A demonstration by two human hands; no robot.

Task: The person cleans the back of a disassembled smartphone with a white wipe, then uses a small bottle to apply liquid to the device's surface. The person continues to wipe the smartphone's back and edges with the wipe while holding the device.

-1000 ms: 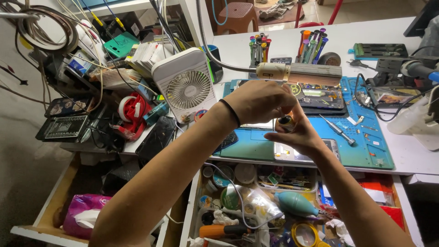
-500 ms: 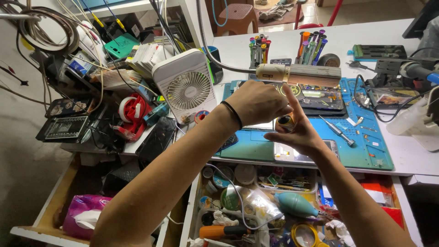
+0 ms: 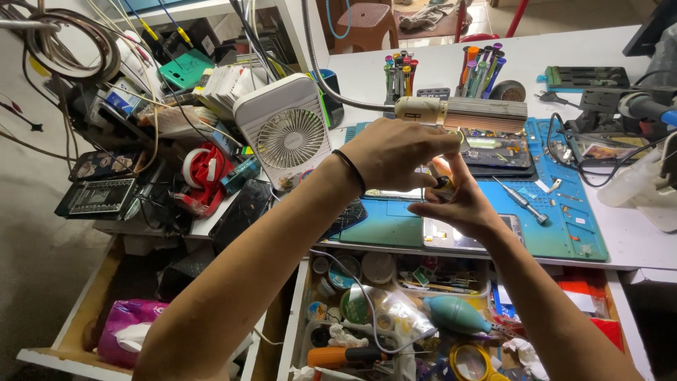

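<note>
Our right hand (image 3: 462, 206) has its grip closed around a small round roll of amber tape (image 3: 443, 183), thumb and fingers pinching it from below; our left hand (image 3: 395, 152) comes over the top, fingers curled shut, fingertips at the roll's upper edge, seemingly picking at the tape end, though the contact point is hidden. The roll is held in the air above the blue silicone work mat (image 3: 564, 219) on the white desk (image 3: 635, 233), just in front of the lamp's ribbed metal head (image 3: 462, 113).

To do this well, we judge: keep the right hand steady as an anchor, let only the left fingertips work, and pull slowly so the thin tape doesn't tear or fold on itself. Stay clear of the lamp head. A small silver-tipped screwdriver (image 3: 520, 200) lies on the mat just right of the hands; a white desk fan (image 3: 288, 130) stands left.
</note>
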